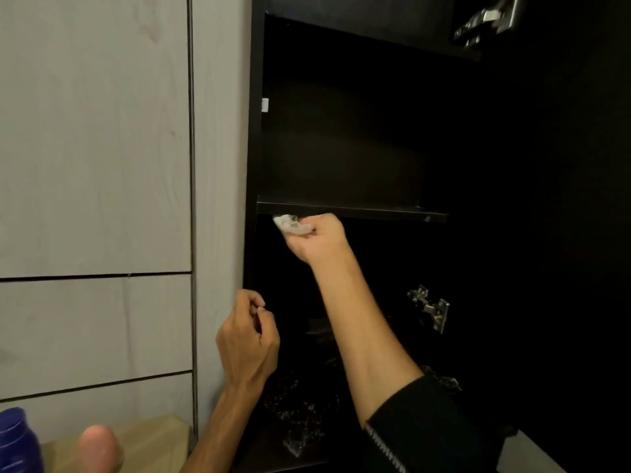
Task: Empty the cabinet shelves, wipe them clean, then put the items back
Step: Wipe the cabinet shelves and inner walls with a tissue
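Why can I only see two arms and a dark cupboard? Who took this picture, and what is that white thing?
The camera sits on a person's head, looking down, so you see only their own arms. The right hand holds a crumpled white wipe against the front edge of a dark shelf in the open black cabinet. The left hand hovers lower, fingers curled, seemingly holding nothing. Dark, shiny things lie at the cabinet's bottom; I can't tell what. A blue bottle peeks in the corner.

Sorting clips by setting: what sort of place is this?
Probably a home storage area: a dark cabinet with a shelf, a door hinge, and pale wood-grain panels.
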